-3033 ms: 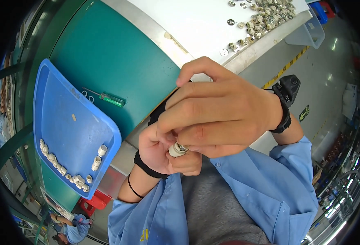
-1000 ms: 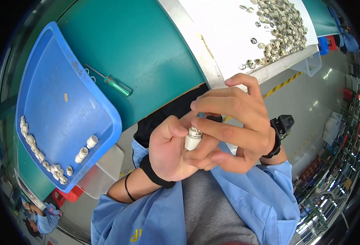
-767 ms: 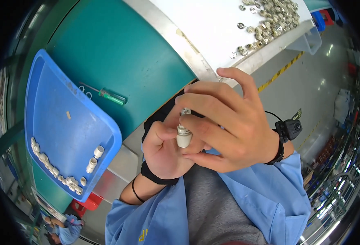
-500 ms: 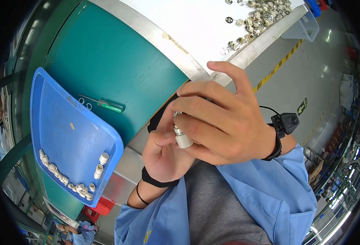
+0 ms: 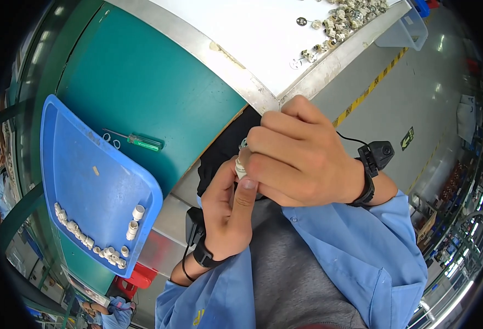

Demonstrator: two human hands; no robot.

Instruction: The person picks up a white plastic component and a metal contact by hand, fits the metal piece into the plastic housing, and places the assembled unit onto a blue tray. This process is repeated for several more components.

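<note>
Both hands meet in front of my chest around a small white cylindrical part [image 5: 241, 169], most of it covered by fingers. My left hand [image 5: 228, 211] grips it from below, thumb and fingers closed on it. From the right, my right hand [image 5: 306, 159] reaches over with curled fingers pressed at its upper end. A bit of shiny metal [image 5: 243, 143] peeks out just above the part, beside the right fingertips; its shape is too small to make out.
On the green table [image 5: 159, 82] at left stand a blue tray [image 5: 101, 186] with several white cylindrical parts [image 5: 133, 229], and a green-handled screwdriver [image 5: 144, 142] by small white rings [image 5: 111, 140]. A metal-edged white table [image 5: 236, 33] at the top holds a pile of small metal-and-cream parts [image 5: 343, 24].
My left hand has turned, its thumb now lying over the front of the white part. The right fingers have curled in, the raised index finger has folded, and the part's lower end is now covered.
</note>
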